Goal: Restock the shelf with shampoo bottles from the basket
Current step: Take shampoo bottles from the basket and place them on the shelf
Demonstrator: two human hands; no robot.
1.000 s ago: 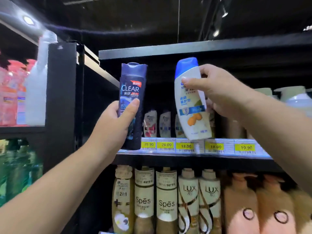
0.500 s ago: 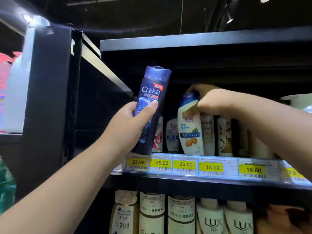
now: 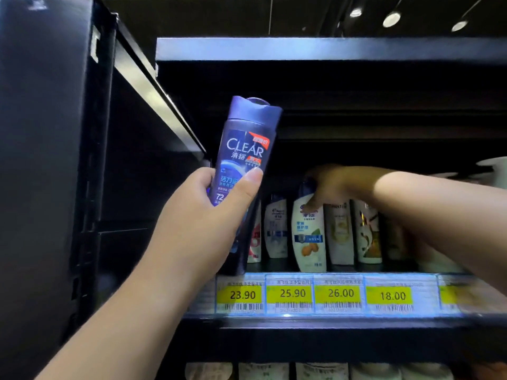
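Head cam: left hand [image 3: 208,215] gripping CLEAR bottle [image 3: 247,149] round its middle. Bottle is leaning near-upright, hanging just in front of shelf [image 3: 329,341] left end, over 23.90 tag [image 3: 242,294]. Right hand [image 3: 337,185] pinching white bottle [image 3: 308,237] top, bottle sitting on shelf.

Gripped CLEAR bottle [image 3: 244,171], centre-left, in left hand [image 3: 208,215]; clutched shelved white bottle [image 3: 308,237], centre-right, in right hand [image 3: 337,185].

Left hand [image 3: 208,215] raised, fingers [image 3: 204,178] curled in a grip; right hand [image 3: 338,185] outstretched, fingers pinching downward.
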